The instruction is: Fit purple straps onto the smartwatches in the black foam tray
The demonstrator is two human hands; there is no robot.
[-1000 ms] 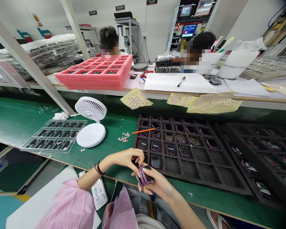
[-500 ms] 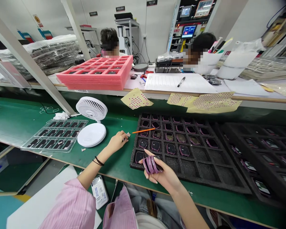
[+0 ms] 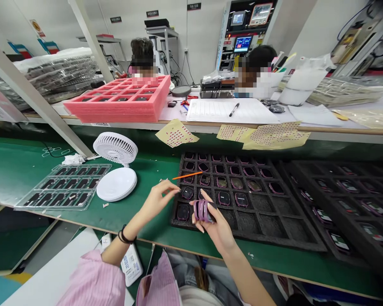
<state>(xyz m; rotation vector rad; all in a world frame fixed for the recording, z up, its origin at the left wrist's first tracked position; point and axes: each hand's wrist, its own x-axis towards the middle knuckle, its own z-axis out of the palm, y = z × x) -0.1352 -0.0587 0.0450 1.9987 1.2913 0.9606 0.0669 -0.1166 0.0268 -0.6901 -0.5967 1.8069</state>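
Note:
My right hand [image 3: 221, 227] is wrapped round a stack of several purple watch cases [image 3: 203, 211], held on edge above the front left of a black foam tray [image 3: 272, 219]. To its left, my left hand [image 3: 161, 197] hovers by the tray's left edge. Thumb and forefinger meet in a pinch there; whatever sits between them is too small to make out. Purple-rimmed watches [image 3: 224, 198] fill many of the tray's pockets. An orange stick [image 3: 187, 175] lies across the tray's left rim, just beyond my left fingertips.
A white desk fan [image 3: 116, 183] stands left of my left hand, beside a clear plastic tray of black parts [image 3: 68, 187]. More dark foam trays [image 3: 347, 191] lie at the right. The shelf above carries a pink foam tray [image 3: 115, 112]; two people sit behind it.
My left hand has moved right, from the small pieces beside the orange stick toward the stack in my right hand. My right hand keeps its hold on the watch cases. The view has shifted slightly.

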